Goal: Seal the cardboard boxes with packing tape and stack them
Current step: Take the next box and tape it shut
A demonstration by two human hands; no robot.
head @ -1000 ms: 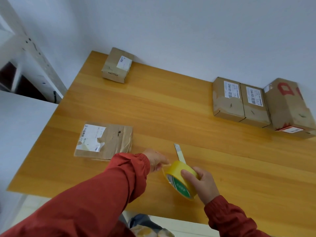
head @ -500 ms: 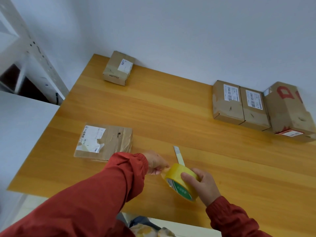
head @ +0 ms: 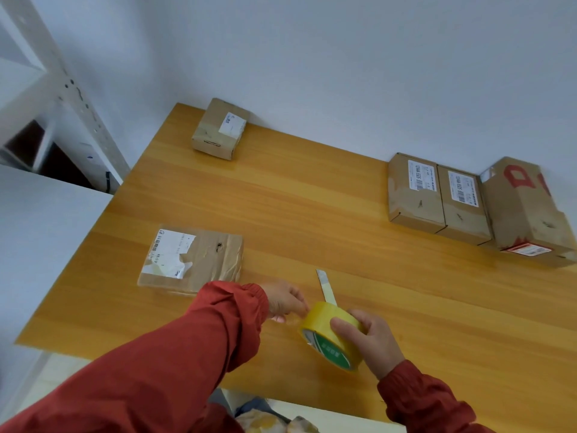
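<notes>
Item: yellow tape roll [head: 332, 335] with a green inner face, being held on edge just above the near part of the wooden table [head: 312, 198]. The right hand [head: 371, 342] is gripping it, thumb across the outer band and fingers wrapping behind. The left hand [head: 285, 300], in a red sleeve, is pinching at the roll's upper-left rim; blur is hiding whether a loose tape end is between the fingertips. A slim blade [head: 325, 285] is lying flat just beyond the roll. A flat box [head: 192, 259] with a torn white label is sitting near the left hand. A small box [head: 220, 132] is resting at the far left corner against the wall. Two labelled boxes [head: 415, 192] [head: 465, 207] are sitting side by side, touching, at far right, with a red-printed box [head: 527, 210] adjoining them.
</notes>
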